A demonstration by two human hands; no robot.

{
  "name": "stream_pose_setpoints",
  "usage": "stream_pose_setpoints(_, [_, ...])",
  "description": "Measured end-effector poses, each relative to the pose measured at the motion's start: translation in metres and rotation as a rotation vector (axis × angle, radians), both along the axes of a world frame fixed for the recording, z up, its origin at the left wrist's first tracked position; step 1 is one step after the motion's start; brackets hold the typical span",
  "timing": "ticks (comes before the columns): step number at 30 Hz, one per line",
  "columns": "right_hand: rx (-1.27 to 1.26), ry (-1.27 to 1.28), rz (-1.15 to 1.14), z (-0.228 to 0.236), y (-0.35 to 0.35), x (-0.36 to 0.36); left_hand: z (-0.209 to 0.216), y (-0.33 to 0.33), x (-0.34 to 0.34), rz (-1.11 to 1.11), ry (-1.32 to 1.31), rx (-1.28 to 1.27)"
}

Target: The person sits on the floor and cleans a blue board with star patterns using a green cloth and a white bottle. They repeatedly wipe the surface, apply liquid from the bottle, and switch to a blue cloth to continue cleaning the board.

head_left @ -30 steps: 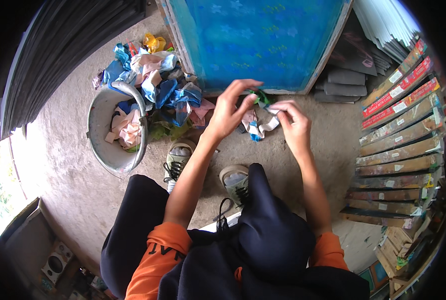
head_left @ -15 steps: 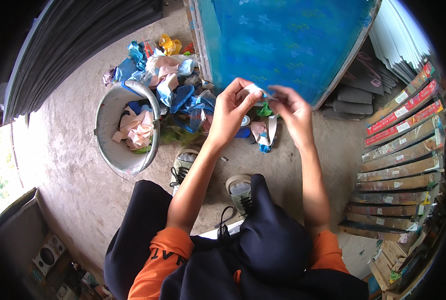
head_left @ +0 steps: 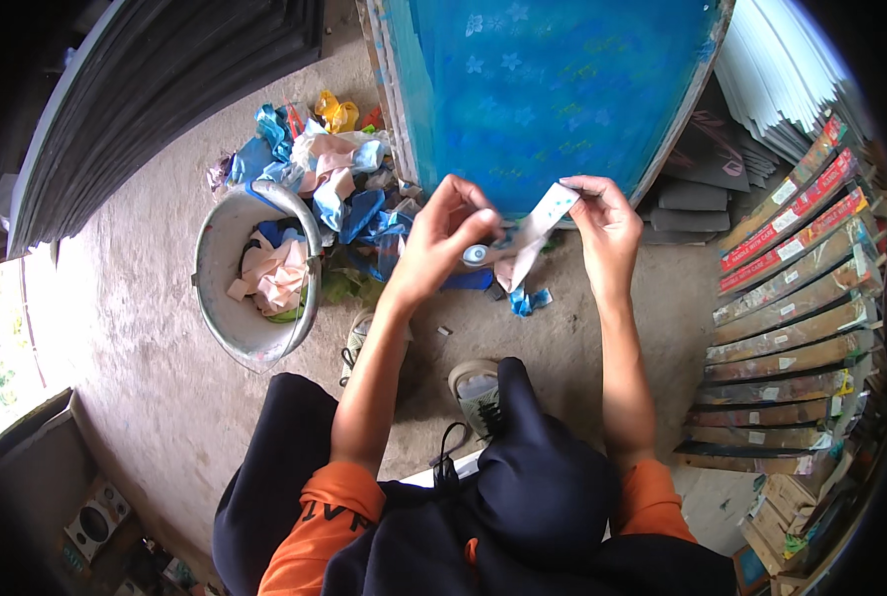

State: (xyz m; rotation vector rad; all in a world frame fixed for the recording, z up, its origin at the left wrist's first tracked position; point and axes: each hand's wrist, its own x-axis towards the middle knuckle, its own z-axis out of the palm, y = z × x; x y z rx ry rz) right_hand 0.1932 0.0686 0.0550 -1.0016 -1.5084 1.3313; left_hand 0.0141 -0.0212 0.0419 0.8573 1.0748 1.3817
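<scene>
A pale strip (head_left: 543,221) with bluish-green marks is pinched between the thumb and fingers of my right hand (head_left: 607,223). It slants down and left from the fingertips. My left hand (head_left: 438,233) is closed, with its fingers curled toward the thumb beside the strip's left side. Its fingertips are partly blurred, and I cannot make out what lies between them. Below the left thumb a round white and blue thing (head_left: 476,255) shows next to a flat blue piece (head_left: 469,280). A small blue scrap (head_left: 531,301) lies on the floor beneath the strip.
On the left stands a grey bucket (head_left: 203,268) with pink cloth scraps inside. Behind it spreads a pile of coloured scraps (head_left: 339,164). A blue framed panel (head_left: 563,89) stands ahead. Stacked boards (head_left: 796,328) line the right, and dark sheets (head_left: 175,89) the far left.
My hands have moved apart. The right hand has drawn the pale strip out to the right, so more of it shows. The head view has shifted slightly.
</scene>
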Motion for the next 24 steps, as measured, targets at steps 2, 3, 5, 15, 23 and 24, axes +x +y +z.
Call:
stream_pose_setpoints(2, [0.101, -0.167, 0.019, 0.009, 0.001, 0.004, 0.008, 0.009, 0.013, 0.083, 0.268, 0.055])
stream_pose_setpoints(3, [0.152, -0.251, 0.029, 0.012, 0.001, 0.005, 0.012, 0.015, 0.017, 0.095, 0.33, 0.108])
stream_pose_setpoints(5, [0.089, -0.075, 0.063, 0.016, -0.003, 0.004, 0.016, 0.024, 0.026, 0.124, 0.368, 0.165])
stream_pose_setpoints(15, [-0.357, 0.239, 0.154, 0.003, -0.019, -0.01, -0.005, 0.019, 0.034, 0.26, 0.358, -0.123])
stream_pose_setpoints(23, [0.475, -0.232, -0.299, -0.063, 0.018, -0.067, -0.042, 0.018, -0.009, 0.61, 0.639, 0.0])
stream_pose_setpoints(24, [0.649, -0.318, -0.361, -0.069, 0.025, -0.073, -0.04, 0.022, -0.012, 0.64, 0.622, -0.016])
